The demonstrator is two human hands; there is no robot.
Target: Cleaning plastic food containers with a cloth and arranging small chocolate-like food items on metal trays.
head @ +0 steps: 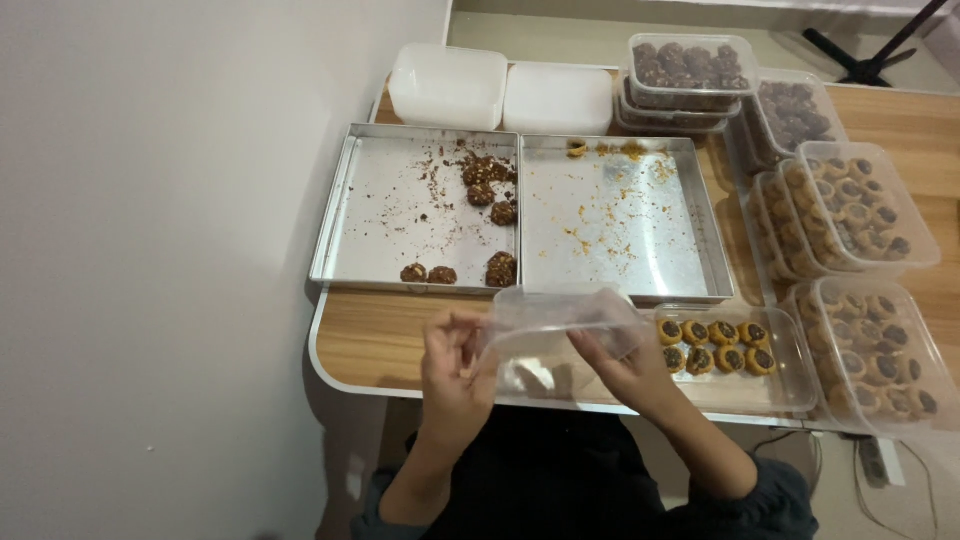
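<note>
Both hands grasp a clear, thin plastic container lid point(560, 318) just in front of the right-hand silver metal baking tray point(690, 215): the left hand point(452, 372) pinches its left edge, while the right hand point(625, 368) seems to grip it from underneath. Right of them lies a clear plastic tub point(790, 385) holding small chocolate-topped cookies point(716, 345).

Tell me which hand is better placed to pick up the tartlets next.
Right hand, probably: it sits beside the tartlets while also gripping the clear plastic lid; the left hand is farther away.
</note>
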